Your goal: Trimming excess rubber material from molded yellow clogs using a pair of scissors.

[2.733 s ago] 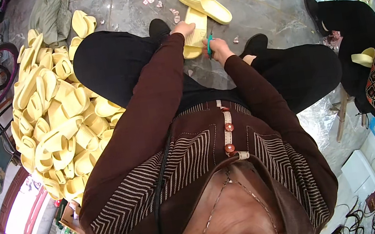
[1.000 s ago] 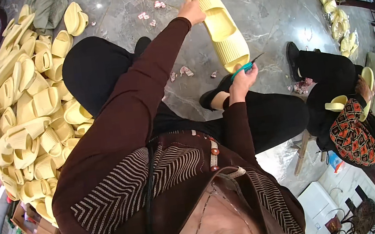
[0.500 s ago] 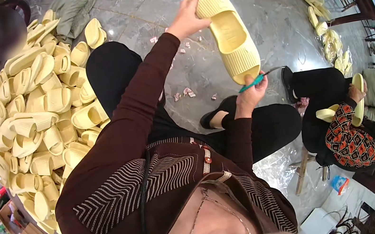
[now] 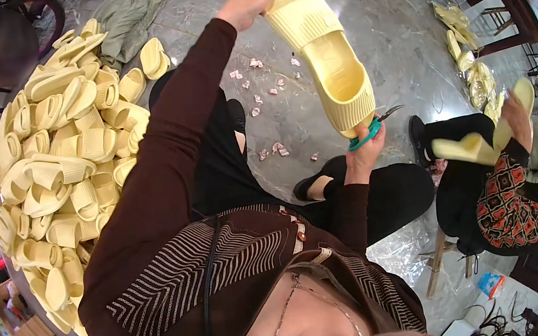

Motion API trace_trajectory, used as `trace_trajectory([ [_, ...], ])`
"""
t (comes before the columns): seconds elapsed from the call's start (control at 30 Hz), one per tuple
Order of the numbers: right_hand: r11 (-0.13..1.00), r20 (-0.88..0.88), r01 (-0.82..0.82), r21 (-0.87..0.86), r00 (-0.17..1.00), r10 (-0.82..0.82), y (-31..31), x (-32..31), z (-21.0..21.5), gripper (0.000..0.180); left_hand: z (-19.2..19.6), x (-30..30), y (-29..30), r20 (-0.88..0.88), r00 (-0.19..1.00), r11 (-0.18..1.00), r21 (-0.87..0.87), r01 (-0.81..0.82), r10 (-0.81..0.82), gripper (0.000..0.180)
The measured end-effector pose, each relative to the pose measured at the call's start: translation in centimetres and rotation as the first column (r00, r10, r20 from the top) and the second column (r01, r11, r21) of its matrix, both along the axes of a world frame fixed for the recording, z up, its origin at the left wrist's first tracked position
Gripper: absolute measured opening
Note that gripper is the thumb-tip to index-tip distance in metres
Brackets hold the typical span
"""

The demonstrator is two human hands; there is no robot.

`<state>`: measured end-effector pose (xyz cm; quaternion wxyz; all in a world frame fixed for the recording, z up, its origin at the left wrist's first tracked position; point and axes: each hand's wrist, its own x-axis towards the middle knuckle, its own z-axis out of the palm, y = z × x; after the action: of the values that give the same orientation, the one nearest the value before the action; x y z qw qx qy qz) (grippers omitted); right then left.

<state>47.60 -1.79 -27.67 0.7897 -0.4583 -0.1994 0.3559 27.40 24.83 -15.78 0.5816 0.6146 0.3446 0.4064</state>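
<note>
Grey marbled floor [image 4: 395,40] carries a heap of yellow slippers [image 4: 56,172] on the left. Next, the left hand [image 4: 252,0], its grip pinching, holds up the far end of a yellow slipper pair [image 4: 331,59]; the right hand [image 4: 368,155], its grip wrapped round teal-handled scissors [image 4: 373,127], meets the near end. Farther right, a co-worker [image 4: 457,183] wears a patterned top [image 4: 511,206].

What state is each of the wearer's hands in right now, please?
Left hand: closed on the upper end of the yellow slippers.
Right hand: closed, holding teal-handled scissors, and apparently the slippers' lower end.
</note>
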Motion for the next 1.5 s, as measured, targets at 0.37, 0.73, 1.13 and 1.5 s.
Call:
trace_trajectory([
  [0.37,0.989,0.031,-0.094,-0.118,0.995,0.098,0.5,-2.6,-1.0,0.036,-0.7,-2.2,-0.8,-0.309,0.907,0.957,-0.134,0.256,-0.286,0.035],
  [0.73,0.978,0.015,-0.157,-0.140,0.987,0.161,0.3,-3.1,-0.2,0.036,-1.5,-3.3,0.0,-0.372,0.914,0.985,0.003,0.174,-0.160,0.034],
  [1.13,0.971,0.028,-0.162,-0.174,0.985,0.170,-0.5,-2.9,-0.5,0.036,-1.9,-2.2,-2.2,-0.399,0.872,0.954,-0.021,0.299,-0.282,0.035],
  [1.5,0.920,0.157,-0.149,-0.363,0.963,0.217,-0.3,-3.7,-1.4,0.049,-4.5,-3.3,-2.1,-0.550,0.798,0.894,0.190,0.406,-0.246,0.040],
])
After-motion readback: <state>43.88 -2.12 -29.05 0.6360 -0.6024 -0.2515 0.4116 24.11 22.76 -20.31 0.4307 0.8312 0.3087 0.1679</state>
